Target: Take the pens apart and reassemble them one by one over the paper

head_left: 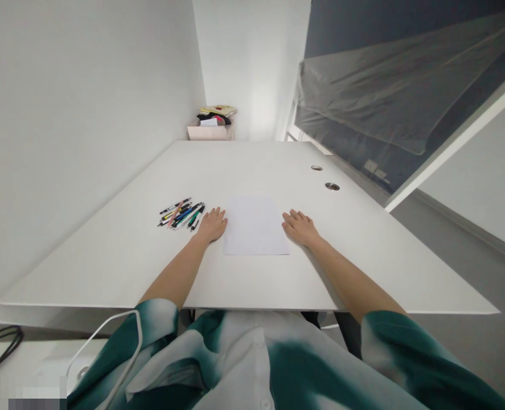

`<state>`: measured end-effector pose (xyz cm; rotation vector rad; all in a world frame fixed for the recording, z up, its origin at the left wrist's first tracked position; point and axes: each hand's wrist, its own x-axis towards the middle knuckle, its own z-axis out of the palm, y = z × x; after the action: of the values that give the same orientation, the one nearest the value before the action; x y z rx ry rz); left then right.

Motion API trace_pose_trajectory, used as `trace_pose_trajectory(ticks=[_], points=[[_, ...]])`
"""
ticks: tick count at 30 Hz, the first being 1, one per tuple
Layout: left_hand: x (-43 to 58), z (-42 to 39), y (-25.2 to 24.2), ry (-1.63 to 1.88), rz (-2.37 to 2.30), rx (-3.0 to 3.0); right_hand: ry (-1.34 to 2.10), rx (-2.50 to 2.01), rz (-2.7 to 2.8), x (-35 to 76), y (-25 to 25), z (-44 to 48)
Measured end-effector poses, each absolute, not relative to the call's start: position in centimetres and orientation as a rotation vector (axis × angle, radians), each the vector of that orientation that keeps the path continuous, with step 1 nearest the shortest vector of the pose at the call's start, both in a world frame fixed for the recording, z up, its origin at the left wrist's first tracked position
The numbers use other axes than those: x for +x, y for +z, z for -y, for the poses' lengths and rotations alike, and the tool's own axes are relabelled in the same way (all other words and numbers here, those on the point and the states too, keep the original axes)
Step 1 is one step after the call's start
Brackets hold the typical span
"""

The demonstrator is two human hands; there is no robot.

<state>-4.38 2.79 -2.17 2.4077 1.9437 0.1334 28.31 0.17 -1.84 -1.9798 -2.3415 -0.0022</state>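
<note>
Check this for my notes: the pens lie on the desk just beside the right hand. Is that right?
No: the pens lie on the white desk just beside the left hand, not the right hand. The head view shows it.

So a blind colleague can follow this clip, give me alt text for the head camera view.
The left hand and right hand rest palm down on a white desk, on either side of a sheet of paper. A loose pile of pens lies just beyond the left hand. Green-and-white sleeves show at the bottom.
</note>
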Motion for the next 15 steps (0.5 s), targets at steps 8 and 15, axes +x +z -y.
trace_pose_trajectory(ticks=[8,15], points=[[-4.42,-2.79,-2.48,0.137,-1.956,2.467,-0.001,-1.963,2.34,28.31,-1.76,-0.09],[-4.6,-2.97,-2.92,0.183,-1.948,2.467,-0.028,-1.948,2.34,28.58,-2.26,-0.43]])
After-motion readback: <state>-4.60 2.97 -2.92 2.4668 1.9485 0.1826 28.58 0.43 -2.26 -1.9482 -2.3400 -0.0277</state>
